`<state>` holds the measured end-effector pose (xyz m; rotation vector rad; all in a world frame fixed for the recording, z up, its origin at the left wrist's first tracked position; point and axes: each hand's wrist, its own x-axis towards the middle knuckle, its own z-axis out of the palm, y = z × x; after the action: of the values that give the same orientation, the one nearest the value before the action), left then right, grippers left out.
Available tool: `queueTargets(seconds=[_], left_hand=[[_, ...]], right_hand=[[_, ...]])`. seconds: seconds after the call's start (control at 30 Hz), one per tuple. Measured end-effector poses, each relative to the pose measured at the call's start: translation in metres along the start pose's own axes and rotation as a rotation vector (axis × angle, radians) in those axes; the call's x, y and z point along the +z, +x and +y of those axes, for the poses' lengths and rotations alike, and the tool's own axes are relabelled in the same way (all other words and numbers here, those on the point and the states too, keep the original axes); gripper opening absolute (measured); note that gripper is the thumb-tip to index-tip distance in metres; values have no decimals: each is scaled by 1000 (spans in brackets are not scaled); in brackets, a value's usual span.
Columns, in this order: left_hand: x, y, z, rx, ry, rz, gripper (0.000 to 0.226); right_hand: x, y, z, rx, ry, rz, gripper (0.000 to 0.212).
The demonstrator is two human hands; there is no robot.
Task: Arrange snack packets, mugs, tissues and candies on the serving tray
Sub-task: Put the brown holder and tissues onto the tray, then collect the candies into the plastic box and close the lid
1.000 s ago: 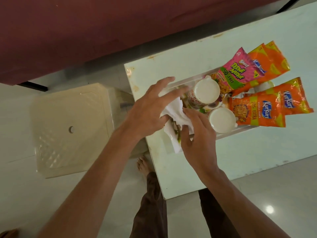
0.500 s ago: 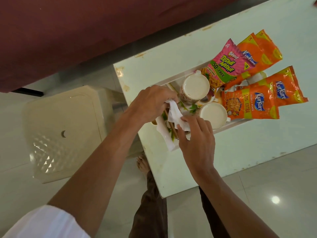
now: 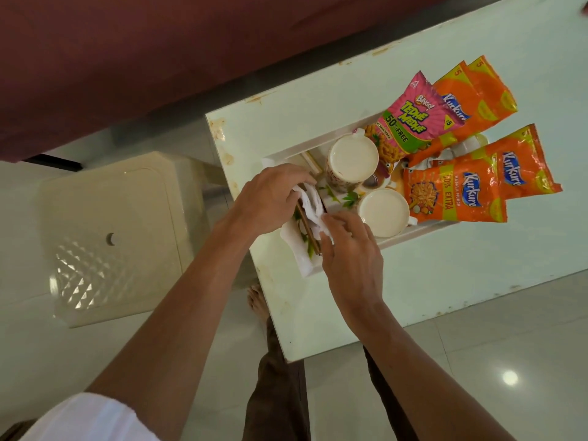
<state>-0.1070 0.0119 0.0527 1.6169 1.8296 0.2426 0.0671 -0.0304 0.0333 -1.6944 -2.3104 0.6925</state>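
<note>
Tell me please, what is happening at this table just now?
A person stands at the white table and works with both hands on a white tissue at one end of the serving tray. The left hand grips its far part, the right hand pinches its near part. A far mug and a near mug stand on the tray; a pink snack packet and orange snack packets lie at its other end.

Head view (close) down onto tray point(image 3: 292, 152)

Crumpled white tissue point(image 3: 313, 206) at tray point(image 3: 294, 150) near end, 2 upright mugs point(image 3: 353, 159) mid-tray, snack pkts point(image 3: 458, 192) beyond
</note>
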Motion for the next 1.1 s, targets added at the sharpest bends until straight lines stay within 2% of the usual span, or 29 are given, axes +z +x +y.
queueTargets(seconds=[0.2,0.43,0.53,0.67,0.77,0.83,0.93,1.0,1.1], left_hand=[[10,-27,8,-141,-98,156,38],[23,-81,33,-414,-493,468,28],[39,-103,36,-481,-635,495,25],[62,-129,30,-544,-809,489,23],[77,-141,26,-589,-973,554,23],[81,-141,25,-617,-1051,593,22],[85,-131,25,-639,-1083,604,23],[85,-121,26,-665,-1079,616,24],[84,-100,26,-723,-1049,661,23]], right_hand=[[-21,1,-1,-59,-62,-64,38],[-83,-15,27,-183,-32,-25,25],[-109,-16,60,-186,-13,-64,21],[-153,-10,103,-221,68,-170,27],[-192,7,124,-223,117,-103,31],[-216,24,136,-183,177,-23,29],[-244,61,159,-11,244,20,21],[-251,92,179,111,291,6,20],[-246,141,216,344,595,-115,22]])
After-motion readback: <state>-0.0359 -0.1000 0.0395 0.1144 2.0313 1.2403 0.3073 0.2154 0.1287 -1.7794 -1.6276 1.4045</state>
